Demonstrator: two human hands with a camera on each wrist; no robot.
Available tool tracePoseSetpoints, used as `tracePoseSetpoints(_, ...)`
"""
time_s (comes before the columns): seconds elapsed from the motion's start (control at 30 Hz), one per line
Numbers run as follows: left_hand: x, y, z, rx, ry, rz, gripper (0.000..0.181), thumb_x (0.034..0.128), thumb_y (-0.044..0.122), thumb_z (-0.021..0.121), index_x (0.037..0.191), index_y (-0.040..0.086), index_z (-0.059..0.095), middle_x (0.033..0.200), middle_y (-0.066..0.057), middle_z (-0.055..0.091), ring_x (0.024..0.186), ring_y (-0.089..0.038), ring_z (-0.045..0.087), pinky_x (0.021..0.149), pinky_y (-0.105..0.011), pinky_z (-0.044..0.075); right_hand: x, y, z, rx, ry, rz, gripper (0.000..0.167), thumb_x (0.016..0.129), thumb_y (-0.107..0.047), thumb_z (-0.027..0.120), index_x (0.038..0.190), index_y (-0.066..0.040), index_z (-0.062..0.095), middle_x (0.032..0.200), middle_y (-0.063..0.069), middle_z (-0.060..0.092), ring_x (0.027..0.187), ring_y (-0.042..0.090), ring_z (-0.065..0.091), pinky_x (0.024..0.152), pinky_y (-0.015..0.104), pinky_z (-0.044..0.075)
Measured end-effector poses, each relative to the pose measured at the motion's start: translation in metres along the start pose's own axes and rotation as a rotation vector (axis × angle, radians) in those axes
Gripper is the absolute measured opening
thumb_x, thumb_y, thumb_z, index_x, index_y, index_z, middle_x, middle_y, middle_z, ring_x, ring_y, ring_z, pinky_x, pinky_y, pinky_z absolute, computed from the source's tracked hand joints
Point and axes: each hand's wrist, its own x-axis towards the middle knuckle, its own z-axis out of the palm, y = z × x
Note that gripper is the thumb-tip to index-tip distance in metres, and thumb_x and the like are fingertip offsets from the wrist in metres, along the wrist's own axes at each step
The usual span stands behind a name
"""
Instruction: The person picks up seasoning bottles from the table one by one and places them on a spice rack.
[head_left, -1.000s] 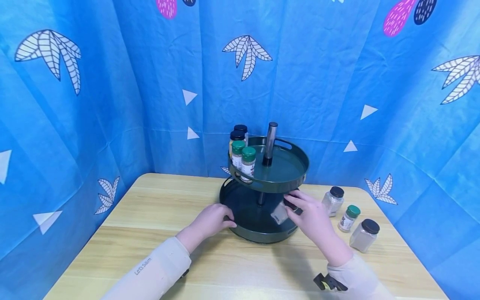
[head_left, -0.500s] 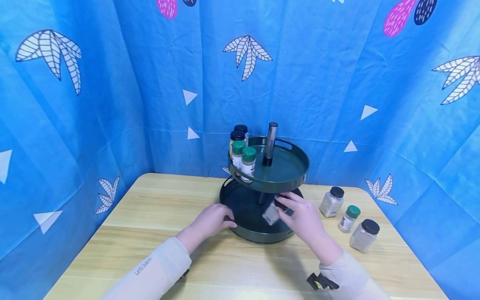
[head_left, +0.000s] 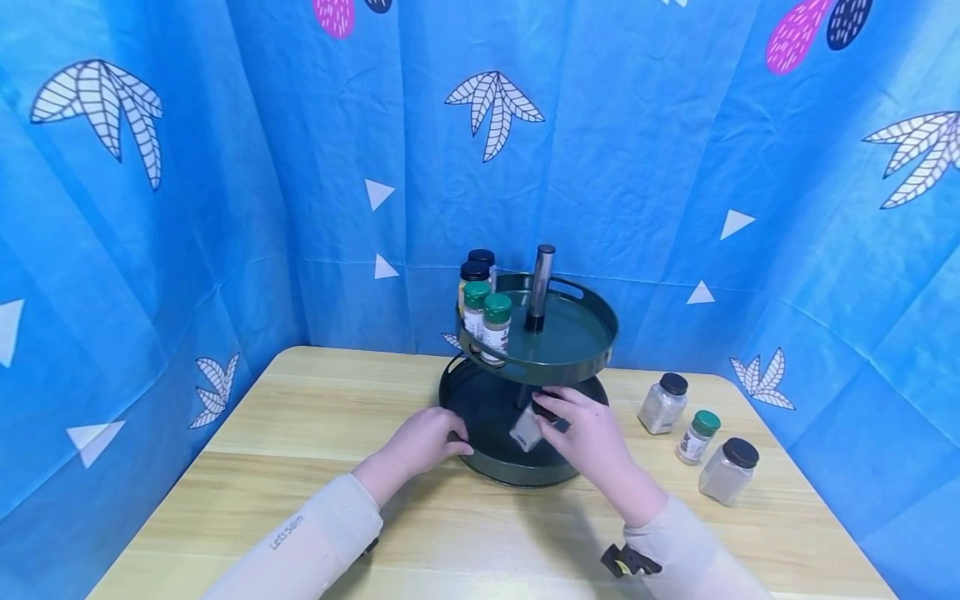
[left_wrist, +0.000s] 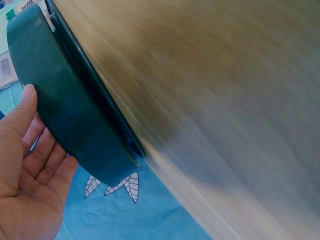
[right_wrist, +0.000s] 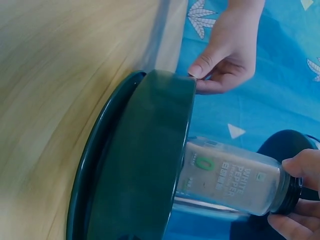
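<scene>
blue curtain (head_left: pixel 337 208), white leaf prints (head_left: pixel 497 125), small white triangles (head_left: pixel 378 193), pale wood-grain table (head_left: pixel 225 492) with rounded back corners

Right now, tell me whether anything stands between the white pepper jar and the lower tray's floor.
Nothing visible does. The right hand pinches the white pepper jar, tilted, by its black lid over the lower tray; the upper tray sits higher, out of that path. Contact itself is hidden.

– Head view's up high, well back, facing forward and down across the table (head_left: pixel 337 392)!
– And both wrist views crowd in close, tipped sideways, sharing the lower tray (right_wrist: pixel 142 140) and the left hand (right_wrist: pixel 230 60)!
</scene>
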Motion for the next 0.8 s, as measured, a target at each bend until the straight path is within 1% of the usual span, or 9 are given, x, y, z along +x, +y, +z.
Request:
tracePoseSetpoints(0.23, -0.001, 0.001, -0.001, -0.004, 0.004, -0.001, 0.017, 0.0858, 0.032, 0.08, 0.086, 0.015, 0.075, 0.083, 0.005, 0.07, 0.082, -0.014, 0.065, 0.078, -0.033, 0.055, 0.003, -0.005, 0.007, 0.033, 0.009, -0.034, 0.03, 0.075, -0.007, 0.087, 0.104, -0.009, 0.08, 0.107, 0.01, 0.073, 0.09, 0.023, 0.073, 0.072, 0.036, 0.061)
tracePoseSetpoints(0.5, -0.001, 0.001, 0.0, -0.002, 0.008, -0.002, 0.016, 0.0856, 0.032, 0.08, 0.085, 0.016, 0.075, 0.083, 0.006, 0.07, 0.082, -0.013, 0.065, 0.078, -0.033, 0.055, 0.004, -0.008, 0.017, 0.045, 0.024, -0.069, 0.03, 0.074, -0.008, 0.087, 0.103, -0.007, 0.08, 0.107, 0.011, 0.073, 0.091, 0.025, 0.072, 0.076, 0.039, 0.061)
tracePoseSetpoints(0.8, -0.001, -0.001, 0.001, 0.003, 0.016, 0.011, 0.017, 0.0852, 0.033, 0.08, 0.084, 0.016, 0.075, 0.082, 0.007, 0.069, 0.081, -0.013, 0.065, 0.077, -0.032, 0.055, 0.008, -0.014, 0.023, 0.072, -0.047, -0.033, 0.029, 0.078, -0.008, 0.085, 0.106, -0.009, 0.079, 0.11, 0.011, 0.073, 0.096, 0.024, 0.072, 0.082, 0.038, 0.06)
